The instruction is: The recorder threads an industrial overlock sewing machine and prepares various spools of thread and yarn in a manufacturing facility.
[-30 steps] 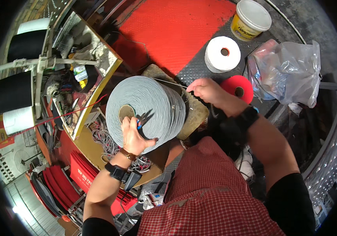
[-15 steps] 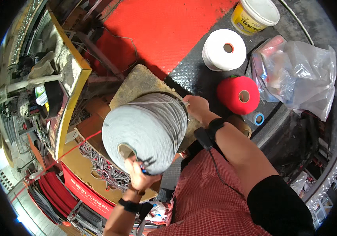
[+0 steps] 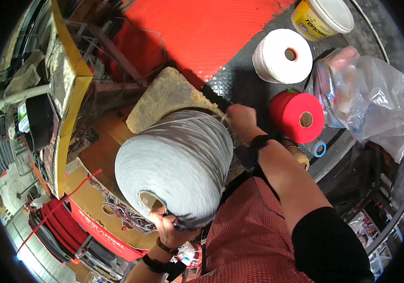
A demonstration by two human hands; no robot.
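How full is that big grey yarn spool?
The grey spool looks well filled: thick yarn surrounds its small hollow core.

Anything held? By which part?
Left hand: large grey yarn spool, at its core opening. Right hand: apparently a pale yarn strand; exact pinch point unclear.

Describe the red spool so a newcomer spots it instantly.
Find the big grey spool at centre. Right of it, past the right hand, the red spool sits between the white spool and the small blue-rimmed tube. Of these, it alone is red.
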